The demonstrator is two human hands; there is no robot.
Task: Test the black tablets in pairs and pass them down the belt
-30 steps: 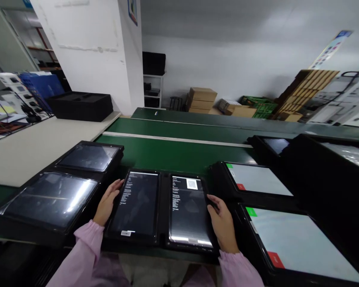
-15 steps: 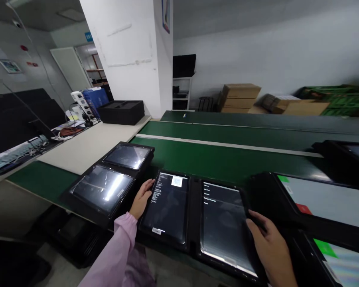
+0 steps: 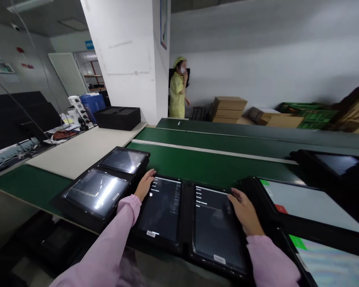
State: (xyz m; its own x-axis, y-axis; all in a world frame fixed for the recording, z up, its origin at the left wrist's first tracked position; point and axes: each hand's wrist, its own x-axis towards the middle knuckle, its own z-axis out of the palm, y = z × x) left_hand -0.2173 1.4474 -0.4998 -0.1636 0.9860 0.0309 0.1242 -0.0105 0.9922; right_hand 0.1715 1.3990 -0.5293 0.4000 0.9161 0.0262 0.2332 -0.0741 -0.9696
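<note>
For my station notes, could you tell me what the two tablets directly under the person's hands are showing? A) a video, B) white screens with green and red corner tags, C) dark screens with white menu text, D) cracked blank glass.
C: the left hand and right hand rest on the left tablet and right tablet, both dark with white menu lines.

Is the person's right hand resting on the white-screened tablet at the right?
No, the right hand lies on the right edge of a dark-screened tablet, beside the white-screened tablet.

Seven tablets lie on the green belt: two dark-screened at lower left (image 3: 95, 193), two with white text at centre (image 3: 161, 209), three at right (image 3: 305, 205), plus two hands (image 3: 145, 184).
</note>
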